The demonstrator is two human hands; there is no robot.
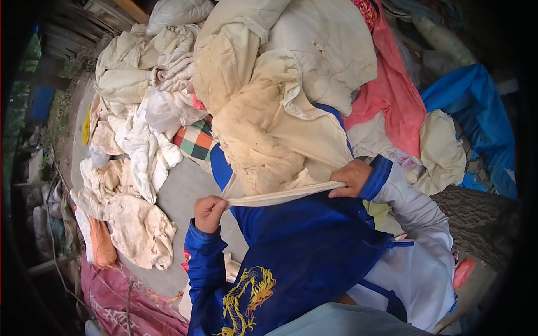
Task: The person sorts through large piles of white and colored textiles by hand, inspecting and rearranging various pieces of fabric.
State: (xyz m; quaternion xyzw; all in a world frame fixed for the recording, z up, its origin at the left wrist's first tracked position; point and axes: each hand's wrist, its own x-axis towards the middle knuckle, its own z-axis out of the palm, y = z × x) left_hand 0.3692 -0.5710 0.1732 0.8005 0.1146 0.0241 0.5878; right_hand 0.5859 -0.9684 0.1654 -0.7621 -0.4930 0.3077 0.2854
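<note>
We have a cream cloth (316,137) stretched by its near edge between our left hand (209,214) and our right hand (350,178). That edge runs almost straight and taut from one grip to the other, rolled into a narrow band, slightly higher at the right hand. Just beyond the hands, between them, we see lumpy padding (252,148), yellowish-tan, crumpled and bulging, lying against the cloth. Ahead and inward of the right hand, the cloth spreads smoother, with shallow creases; farther out from that hand, a whitish, uneven border folds over in a loose curve.
</note>
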